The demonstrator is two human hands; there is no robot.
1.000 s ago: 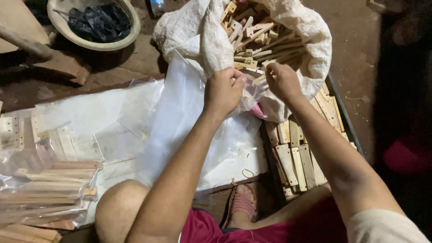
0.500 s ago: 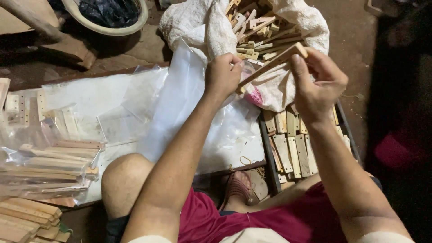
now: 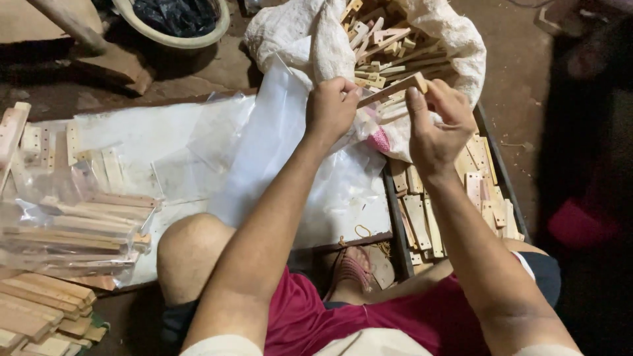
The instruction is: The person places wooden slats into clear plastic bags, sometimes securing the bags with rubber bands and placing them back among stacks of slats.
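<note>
My left hand [image 3: 331,107] pinches the top edge of a clear plastic bag [image 3: 290,165] that hangs down over the board below. My right hand [image 3: 435,125] grips a bundle of thin wooden sticks [image 3: 390,91], slanted with the lower end pointing at the bag's mouth beside my left fingers. Just behind both hands lies a white sack [image 3: 455,39] full of short wooden sticks and strips.
A tray [image 3: 501,171] of flat wooden pieces sits under my right arm. Bagged stick bundles [image 3: 79,224] and loose stacks [image 3: 39,310] lie at the left on plastic sheeting. A round basin [image 3: 173,41] with dark contents stands at the top. My knee [image 3: 191,250] is below the board.
My right hand came out of the sack with a bundle of sticks and brought it to the bag's mouth. My left hand kept its hold on the bag.
</note>
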